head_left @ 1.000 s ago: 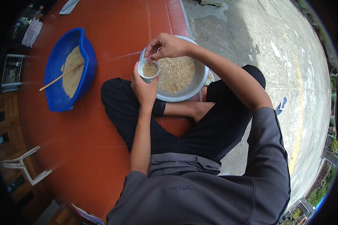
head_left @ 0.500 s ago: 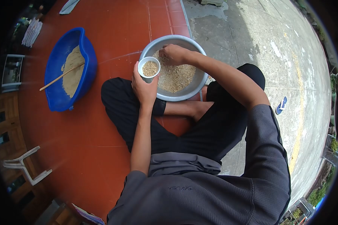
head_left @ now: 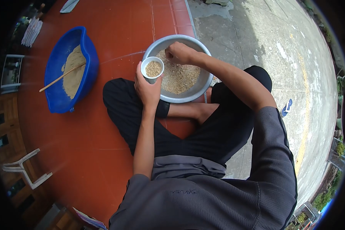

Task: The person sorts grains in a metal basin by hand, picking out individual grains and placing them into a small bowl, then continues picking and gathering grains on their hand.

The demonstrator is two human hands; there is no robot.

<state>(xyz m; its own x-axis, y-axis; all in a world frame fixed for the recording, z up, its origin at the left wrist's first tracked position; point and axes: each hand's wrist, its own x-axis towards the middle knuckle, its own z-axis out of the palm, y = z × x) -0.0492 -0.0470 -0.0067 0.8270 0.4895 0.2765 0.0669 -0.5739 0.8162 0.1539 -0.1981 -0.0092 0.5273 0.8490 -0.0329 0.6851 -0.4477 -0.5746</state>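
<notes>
My left hand (head_left: 148, 91) is wrapped round a small white cup (head_left: 152, 81), upright and nearly full of pale grain flakes (head_left: 153, 69). The cup is held over the near left rim of a round metal basin (head_left: 206, 83). More loose flakes (head_left: 182, 81) cover the basin's bottom. Inside the basin's outline, above the flakes on the far side, is my right hand (head_left: 180, 53). Its fingers are curled together, and what they hold, if anything, is hidden from view.
To the left a blue plastic tub (head_left: 89, 73) holds tan powder (head_left: 73, 83), with a wooden stick (head_left: 57, 80) leaning across it. The basin stands on red tile floor (head_left: 115, 42) by my crossed legs. A blue sandal (head_left: 287, 107) lies on the concrete at right.
My right hand has risen slightly and shifted a little right within the basin, its fingers still curled. The cup in my left hand has stayed in nearly the same place.
</notes>
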